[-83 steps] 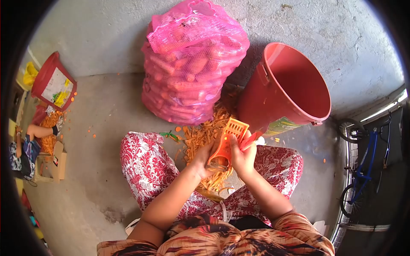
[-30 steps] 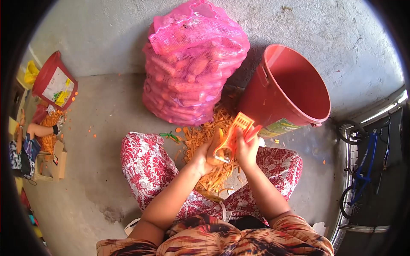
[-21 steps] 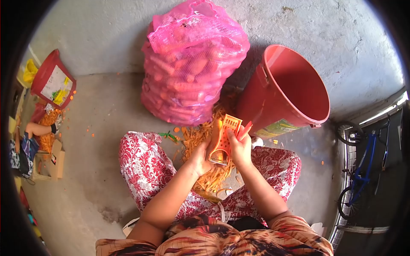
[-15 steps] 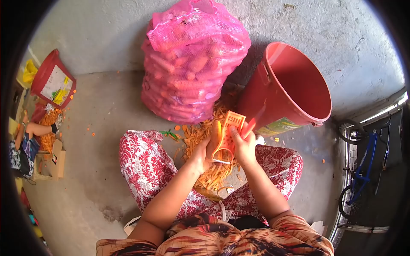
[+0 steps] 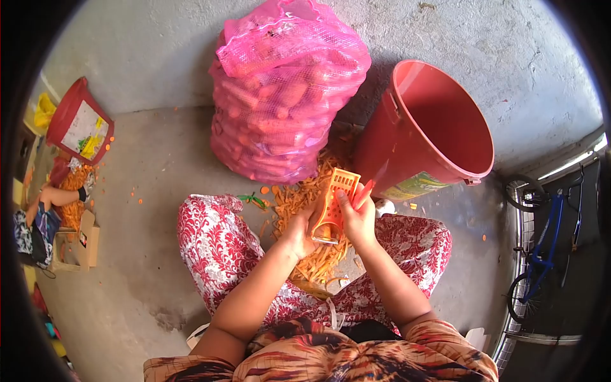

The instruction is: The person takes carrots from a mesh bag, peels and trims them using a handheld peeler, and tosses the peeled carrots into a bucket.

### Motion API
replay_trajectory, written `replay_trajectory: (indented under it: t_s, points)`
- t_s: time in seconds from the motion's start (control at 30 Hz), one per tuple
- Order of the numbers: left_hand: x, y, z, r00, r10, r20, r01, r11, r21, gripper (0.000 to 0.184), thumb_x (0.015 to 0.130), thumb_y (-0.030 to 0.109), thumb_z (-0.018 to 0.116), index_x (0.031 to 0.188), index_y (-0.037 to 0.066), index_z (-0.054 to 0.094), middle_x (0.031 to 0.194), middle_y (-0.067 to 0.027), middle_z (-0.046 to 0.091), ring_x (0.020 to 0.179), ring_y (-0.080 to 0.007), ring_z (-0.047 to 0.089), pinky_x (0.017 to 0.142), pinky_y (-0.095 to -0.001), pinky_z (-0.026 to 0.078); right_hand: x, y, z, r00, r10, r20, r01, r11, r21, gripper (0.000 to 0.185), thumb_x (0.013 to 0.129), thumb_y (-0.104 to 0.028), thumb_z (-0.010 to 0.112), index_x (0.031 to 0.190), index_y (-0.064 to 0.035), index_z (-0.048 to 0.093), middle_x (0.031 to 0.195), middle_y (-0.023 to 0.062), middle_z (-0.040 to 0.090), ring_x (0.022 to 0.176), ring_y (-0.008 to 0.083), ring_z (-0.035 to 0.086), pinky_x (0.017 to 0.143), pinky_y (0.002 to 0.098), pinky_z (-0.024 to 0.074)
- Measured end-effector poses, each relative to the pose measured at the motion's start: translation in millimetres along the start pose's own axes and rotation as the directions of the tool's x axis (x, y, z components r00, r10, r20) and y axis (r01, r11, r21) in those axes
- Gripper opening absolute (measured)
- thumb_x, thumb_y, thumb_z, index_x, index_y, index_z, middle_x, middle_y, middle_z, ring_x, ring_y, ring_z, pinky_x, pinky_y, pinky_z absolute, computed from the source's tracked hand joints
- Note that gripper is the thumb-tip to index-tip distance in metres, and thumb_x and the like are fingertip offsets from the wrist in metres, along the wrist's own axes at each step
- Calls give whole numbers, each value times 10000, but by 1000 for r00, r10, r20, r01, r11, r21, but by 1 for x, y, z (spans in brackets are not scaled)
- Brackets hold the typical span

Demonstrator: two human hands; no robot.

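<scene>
My right hand is closed around an orange plastic peeler with holes and slots in its body. A slim red thing, which looks like a knife, juts up from the same hand beside the peeler. My left hand is closed just left of the peeler, round a carrot that is now mostly hidden behind it. Both hands are over a heap of carrot peelings on the floor between my legs.
A pink mesh sack full of carrots stands ahead by the wall. Right of it leans a large red bucket. At far left are another red bucket, a seated person and a cardboard box. A blue bicycle is at right.
The peeler has shifted slightly left and down and turned more upright, covering the carrot that showed beside it before. The red thing has moved slightly left with my right hand.
</scene>
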State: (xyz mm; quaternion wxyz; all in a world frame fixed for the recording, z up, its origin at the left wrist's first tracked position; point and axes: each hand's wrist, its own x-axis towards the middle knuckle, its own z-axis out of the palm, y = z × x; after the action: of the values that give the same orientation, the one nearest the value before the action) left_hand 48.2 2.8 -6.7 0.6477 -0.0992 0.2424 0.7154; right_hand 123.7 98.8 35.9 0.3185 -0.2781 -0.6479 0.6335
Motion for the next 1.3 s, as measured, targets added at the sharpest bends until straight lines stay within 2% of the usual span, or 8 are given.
replay_trajectory:
  t_s: [0.27, 0.47, 0.6, 0.73, 0.87, 1.0, 1.13, 1.3]
  points:
    - [-5, 1, -4, 995, -39, 96, 5, 946, 325, 395, 899, 397, 329, 1053, 68, 486, 877, -90, 592, 728, -204, 594, 627, -358, 492, 10, 14, -12, 973, -173, -155, 118, 943, -311, 78, 784, -54, 567, 804, -26, 497, 617, 33, 517, 535, 94, 476, 508, 270, 428]
    - [-13, -7, -9, 994, -77, 82, 48, 951, 304, 419, 902, 408, 299, 1031, 51, 478, 819, -115, 584, 719, -240, 588, 643, -394, 486, 85, -1, -85, 758, -209, -618, 296, 954, 40, 75, 831, -92, 532, 840, -22, 508, 711, 33, 541, 599, 81, 491, 527, 213, 411]
    - [-4, 0, -10, 974, -151, 170, 142, 988, 62, 401, 900, 367, 283, 1025, 54, 501, 848, -117, 583, 747, -258, 580, 636, -438, 479, 41, -20, -48, 941, -28, -337, 29, 1000, -2, 120, 827, -93, 539, 912, -19, 499, 732, 34, 550, 614, 79, 513, 547, 217, 430]
    - [-7, 1, -8, 975, -121, 187, 132, 990, -45, 375, 892, 337, 302, 1013, 48, 507, 822, -132, 592, 718, -269, 587, 569, -418, 484, 4, -24, 2, 982, -131, -138, 137, 990, 37, 92, 828, -90, 534, 883, -26, 495, 698, 18, 549, 587, 78, 508, 532, 224, 431]
    - [-9, 1, 1, 978, -136, 160, 153, 983, -102, 364, 880, 322, 314, 991, 36, 510, 817, -144, 594, 673, -282, 588, 466, -378, 480, -11, -13, 5, 967, -251, -36, 238, 947, -218, 124, 805, -104, 563, 841, -7, 495, 657, 87, 553, 584, 138, 542, 533, 280, 437]
    - [-4, 2, -9, 934, -221, 280, 274, 946, -170, 385, 876, 346, 319, 969, 21, 503, 776, -156, 579, 653, -278, 584, 426, -371, 479, 6, -1, -8, 898, -415, -150, 338, 866, -369, 127, 787, -82, 563, 862, -5, 495, 675, 105, 556, 614, 162, 554, 578, 291, 445]
    - [-10, 0, -12, 922, -236, 307, 255, 967, -24, 399, 879, 361, 310, 953, 16, 496, 756, -171, 556, 654, -279, 574, 425, -379, 485, 53, 4, -40, 829, -314, -462, 261, 949, -176, 141, 844, -71, 497, 962, 3, 474, 804, 49, 554, 697, 102, 506, 620, 248, 429]
    - [-5, -1, -14, 956, -220, 195, 210, 975, 69, 407, 886, 376, 300, 962, 32, 503, 794, -155, 569, 669, -277, 572, 496, -409, 487, 36, -14, -42, 901, -144, -408, 149, 989, -18, 157, 844, -74, 506, 988, -13, 484, 807, 21, 543, 676, 74, 486, 606, 216, 417]
